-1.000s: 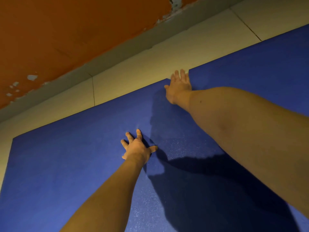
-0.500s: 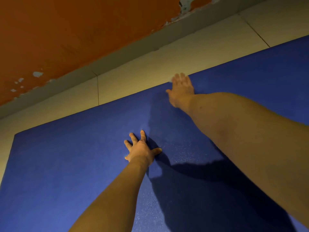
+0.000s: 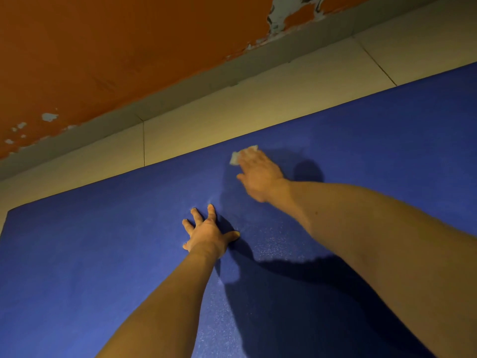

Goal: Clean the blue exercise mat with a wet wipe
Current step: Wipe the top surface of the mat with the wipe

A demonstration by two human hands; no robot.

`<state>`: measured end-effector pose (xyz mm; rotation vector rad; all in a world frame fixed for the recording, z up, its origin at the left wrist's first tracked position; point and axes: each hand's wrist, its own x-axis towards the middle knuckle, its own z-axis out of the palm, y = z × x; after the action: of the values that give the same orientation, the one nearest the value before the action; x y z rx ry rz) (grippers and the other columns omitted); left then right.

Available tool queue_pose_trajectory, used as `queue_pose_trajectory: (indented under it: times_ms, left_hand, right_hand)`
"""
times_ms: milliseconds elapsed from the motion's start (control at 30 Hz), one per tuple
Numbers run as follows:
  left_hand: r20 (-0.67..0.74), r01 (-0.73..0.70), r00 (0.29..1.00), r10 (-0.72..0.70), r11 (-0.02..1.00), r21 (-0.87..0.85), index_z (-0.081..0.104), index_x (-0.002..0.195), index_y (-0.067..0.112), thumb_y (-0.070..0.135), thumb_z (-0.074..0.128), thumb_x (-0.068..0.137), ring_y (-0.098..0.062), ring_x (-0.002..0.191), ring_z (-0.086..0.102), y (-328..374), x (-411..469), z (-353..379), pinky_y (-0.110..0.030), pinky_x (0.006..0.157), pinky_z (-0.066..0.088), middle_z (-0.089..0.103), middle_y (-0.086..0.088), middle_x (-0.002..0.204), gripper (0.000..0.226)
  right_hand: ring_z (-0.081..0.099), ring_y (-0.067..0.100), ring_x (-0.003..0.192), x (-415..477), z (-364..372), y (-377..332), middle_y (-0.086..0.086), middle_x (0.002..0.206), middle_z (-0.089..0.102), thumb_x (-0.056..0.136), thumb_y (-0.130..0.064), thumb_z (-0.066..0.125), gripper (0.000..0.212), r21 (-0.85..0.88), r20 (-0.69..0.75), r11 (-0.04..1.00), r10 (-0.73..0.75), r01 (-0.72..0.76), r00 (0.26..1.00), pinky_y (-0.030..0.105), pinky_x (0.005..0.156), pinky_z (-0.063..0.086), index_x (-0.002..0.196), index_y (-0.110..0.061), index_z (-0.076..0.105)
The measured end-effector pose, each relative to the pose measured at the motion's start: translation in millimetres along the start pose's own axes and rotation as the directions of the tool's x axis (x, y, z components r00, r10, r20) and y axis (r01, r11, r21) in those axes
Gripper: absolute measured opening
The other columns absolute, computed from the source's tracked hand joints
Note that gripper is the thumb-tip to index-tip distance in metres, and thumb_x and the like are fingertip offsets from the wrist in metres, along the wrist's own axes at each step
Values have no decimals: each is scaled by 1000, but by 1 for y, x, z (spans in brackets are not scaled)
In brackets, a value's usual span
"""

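**Item 1. Left grip** [image 3: 209,234]: the person's left hand, palm down on the mat. Fingers straight and spread wide, thumb out to the right. It holds nothing and presses flat on the blue surface. The bare forearm runs down to the lower edge of the view.

**Item 2. Right grip** [image 3: 260,177]: the person's right hand, further up the mat and right of the left one, the two well apart. Fingers lie extended over the wipe and press it to the mat, not curled round it. The hand is motion-blurred, so single fingers are hard to tell.

**Item 3. Wet wipe** [image 3: 242,154]: a small pale folded piece. It lies under the right fingertips, and its far and left edges show beyond them. It rests on the mat near the far edge, not on the floor.

**Item 4. Blue exercise mat** [image 3: 77,254]: deep blue with a fine grainy texture that glints between the two arms. It lies flat on the floor and fills the lower half of the view, with the far left corner visible. Dark arm shadows [image 3: 309,280] cover much of its right middle part.

**Item 5. Surroundings:**
- Cream tiled floor [image 3: 232,112] with thin grout lines, forming a strip beyond the mat.
- Grey skirting band [image 3: 180,91] along the foot of the wall.
- Orange wall [image 3: 103,47] with peeled paint patches [image 3: 284,11] showing grey beneath.
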<state>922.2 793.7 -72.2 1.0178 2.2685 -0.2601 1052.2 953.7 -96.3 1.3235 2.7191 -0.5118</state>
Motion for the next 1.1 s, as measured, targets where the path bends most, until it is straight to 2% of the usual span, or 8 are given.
queue_pose_trajectory:
  times_ms: [200,367,467,533,667,800,967,1100]
  left_hand:
    - [-4,-3,1000,3,1000,-20,-5,157,41,61,73,80,-37,150,-18,1,-1,0,-70,111,26,-23,3,164,112]
    - [-17,-10,1000,10,1000,-5,-6,157,40,63,71,81,-38,150,-17,0,-2,0,-70,110,28,-21,3,165,111]
    - [-26,-12,1000,12,1000,7,-6,157,40,64,71,80,-38,151,-16,-1,-3,1,-69,110,28,-20,3,165,112]
    - [-30,-15,999,15,1000,4,-5,157,40,65,70,80,-38,151,-15,-2,-3,1,-70,110,29,-19,3,165,111]
    - [-35,-6,999,7,1000,11,-5,157,41,66,69,79,-38,151,-14,-2,-4,2,-70,110,28,-19,3,165,111]
    - [-47,-17,999,17,1000,-4,-3,158,39,67,66,82,-35,151,-15,-4,-8,4,-68,114,23,-18,3,165,107]
    - [-69,-72,995,72,997,-5,3,160,30,60,61,90,-32,153,-12,-20,-23,13,-59,120,17,-11,0,167,96]
    - [-63,-36,997,35,999,-18,6,160,28,55,61,92,-32,153,-8,-28,-43,26,-58,120,20,-8,0,167,92]
  right_hand:
    - [-9,33,155,-4,-3,17,15,168,-6,109,-46,16,71,-74,-17,918,391,-391,920,46,126,-6,159,0,-2]
    - [-13,41,153,-32,27,-55,21,167,-7,108,-47,12,72,-213,25,968,140,-132,990,55,122,-7,157,4,-3]
    - [-14,33,154,-46,34,-49,14,168,-9,109,-47,15,70,-188,72,980,-54,67,996,48,125,-8,159,-1,-4]
    - [-9,28,156,-46,26,-22,8,170,-3,109,-46,21,69,-101,33,991,-81,84,996,42,126,-5,161,-8,0]
    - [-8,28,156,-56,15,45,6,170,-4,108,-49,21,68,-90,-21,973,211,-212,977,44,126,-3,162,-13,1]
    - [-14,35,154,-64,15,28,11,169,-12,107,-50,16,72,-44,-27,922,383,-384,923,47,126,-6,161,-8,-5]
    - [-20,40,152,-83,39,-54,17,166,-15,108,-47,14,72,-99,36,984,149,-144,988,52,123,-11,157,1,-9]
    - [-20,33,153,-97,49,-52,8,169,-14,107,-51,18,72,-130,81,986,-99,109,992,47,124,-12,160,-8,-8]
